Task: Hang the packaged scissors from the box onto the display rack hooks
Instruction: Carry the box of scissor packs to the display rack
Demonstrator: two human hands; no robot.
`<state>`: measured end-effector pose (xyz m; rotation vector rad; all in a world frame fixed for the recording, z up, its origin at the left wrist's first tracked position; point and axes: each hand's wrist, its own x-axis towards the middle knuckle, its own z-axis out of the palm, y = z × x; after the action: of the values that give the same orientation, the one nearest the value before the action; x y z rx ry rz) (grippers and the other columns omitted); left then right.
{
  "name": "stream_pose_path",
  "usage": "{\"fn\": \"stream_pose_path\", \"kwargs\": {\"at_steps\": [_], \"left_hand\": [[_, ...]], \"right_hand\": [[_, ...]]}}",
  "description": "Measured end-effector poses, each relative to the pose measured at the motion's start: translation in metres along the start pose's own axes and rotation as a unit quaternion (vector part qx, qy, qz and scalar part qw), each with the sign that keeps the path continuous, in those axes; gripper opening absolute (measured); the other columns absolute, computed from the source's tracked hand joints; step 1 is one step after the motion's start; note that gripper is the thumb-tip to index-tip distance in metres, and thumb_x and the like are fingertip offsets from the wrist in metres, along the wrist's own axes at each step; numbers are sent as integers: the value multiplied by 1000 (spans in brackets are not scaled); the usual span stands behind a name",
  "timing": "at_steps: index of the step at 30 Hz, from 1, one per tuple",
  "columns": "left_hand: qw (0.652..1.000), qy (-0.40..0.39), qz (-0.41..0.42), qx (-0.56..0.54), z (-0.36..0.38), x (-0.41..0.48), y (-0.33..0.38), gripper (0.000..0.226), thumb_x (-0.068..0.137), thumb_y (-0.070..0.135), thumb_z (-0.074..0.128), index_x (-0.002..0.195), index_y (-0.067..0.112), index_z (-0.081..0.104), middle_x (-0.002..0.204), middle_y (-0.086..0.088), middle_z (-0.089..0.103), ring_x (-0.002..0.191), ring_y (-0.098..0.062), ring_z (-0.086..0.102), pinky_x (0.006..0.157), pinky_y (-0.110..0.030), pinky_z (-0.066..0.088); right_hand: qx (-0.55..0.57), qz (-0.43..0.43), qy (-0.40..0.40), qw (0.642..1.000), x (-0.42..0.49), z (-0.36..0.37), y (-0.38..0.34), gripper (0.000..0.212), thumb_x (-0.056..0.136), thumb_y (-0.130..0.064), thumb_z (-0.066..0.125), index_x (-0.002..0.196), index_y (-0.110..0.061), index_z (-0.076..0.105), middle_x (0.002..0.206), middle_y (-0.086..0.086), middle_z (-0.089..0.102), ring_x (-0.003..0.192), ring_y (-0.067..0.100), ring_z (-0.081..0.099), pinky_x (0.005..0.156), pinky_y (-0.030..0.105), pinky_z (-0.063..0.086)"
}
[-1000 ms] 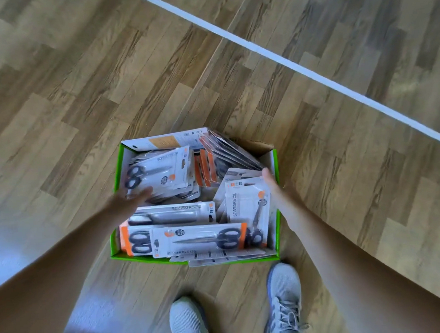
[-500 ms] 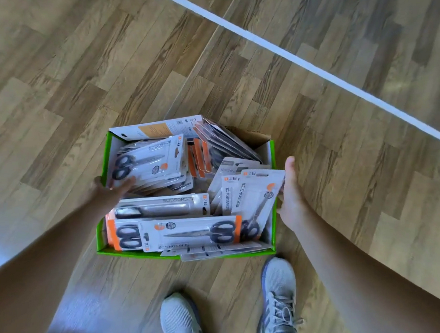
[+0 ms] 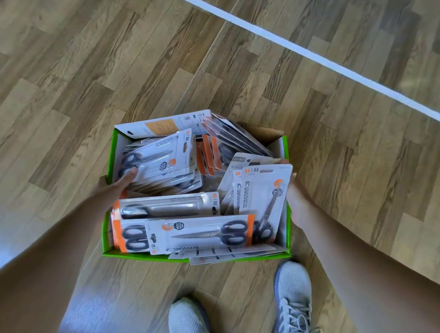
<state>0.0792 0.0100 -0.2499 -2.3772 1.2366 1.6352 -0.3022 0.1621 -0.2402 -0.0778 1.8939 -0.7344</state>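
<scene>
A green-rimmed cardboard box stands open between the left hand and the right hand; packaged scissors, black-handled on white-and-orange cards, fill it in a loose heap, some flat, some leaning on edge.
</scene>
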Motion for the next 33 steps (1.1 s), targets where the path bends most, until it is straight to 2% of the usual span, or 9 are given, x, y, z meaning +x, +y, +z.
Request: {"fn": "stream_pose_path", "kwargs": {"at_steps": [3,6,11,15,18,20,24,28,33], "left_hand": [[1000,6,18,-8,5,-9,6,104,60,83,67,140,20,44,124,-13,58,111,-33,56,89,-44,46],[999,19,19,-16,6,-18,10,116,49,87,67,141,21,42,127,-9,56,114,-29,54,93,-44,43],[996,47,20,-76,13,-40,3,81,74,62,71,135,12,50,121,-11,60,103,-24,54,85,-37,40],[993,34,12,-113,8,-76,3,81,73,63,69,131,9,53,108,-13,63,88,-20,56,76,-34,43],[992,46,7,-121,-9,-117,23,88,69,71,69,133,13,53,116,-14,61,106,-30,58,92,-46,46],[990,56,8,-132,-23,-148,43,89,67,74,70,131,16,54,122,-13,61,114,-31,57,98,-48,45],[987,65,1,-146,-48,-223,91,85,62,76,72,123,19,58,109,-6,64,94,-22,59,73,-33,45],[983,86,-10,-163,-72,-292,144,66,63,71,76,95,14,65,65,-2,55,53,-16,44,51,-26,30],[979,107,2,-176,-99,-353,213,50,71,63,75,87,17,61,70,-3,54,60,-17,47,55,-26,34]], "right_hand": [[16,14,6,1000,6,5,1,72,67,-65,60,124,-20,61,112,2,69,102,23,65,90,38,50],[25,23,17,999,9,7,-3,79,61,-64,63,124,-15,60,113,7,68,100,26,65,88,39,51],[10,10,31,999,3,2,-18,84,57,-76,57,113,-14,62,108,10,70,96,29,68,77,37,52],[10,-24,18,1000,-28,-8,-45,98,45,-94,59,107,-19,66,95,5,74,88,22,70,80,39,55],[13,-33,-18,999,-65,-23,-80,81,55,-87,59,101,-21,66,87,2,71,84,20,68,74,35,52],[0,-24,-24,999,-84,-38,-105,83,59,-84,60,112,-20,67,100,2,72,94,21,68,83,36,53],[-37,-36,-28,998,-113,-78,-152,77,65,-75,66,117,-18,67,109,5,72,105,29,66,95,44,52],[-60,-61,-12,996,-192,-112,-229,23,68,-44,64,76,-23,71,85,5,70,85,30,64,79,40,52],[-80,-86,-16,993,-248,-145,-319,41,60,-49,68,84,-16,70,91,11,69,82,26,60,74,38,47]]}}
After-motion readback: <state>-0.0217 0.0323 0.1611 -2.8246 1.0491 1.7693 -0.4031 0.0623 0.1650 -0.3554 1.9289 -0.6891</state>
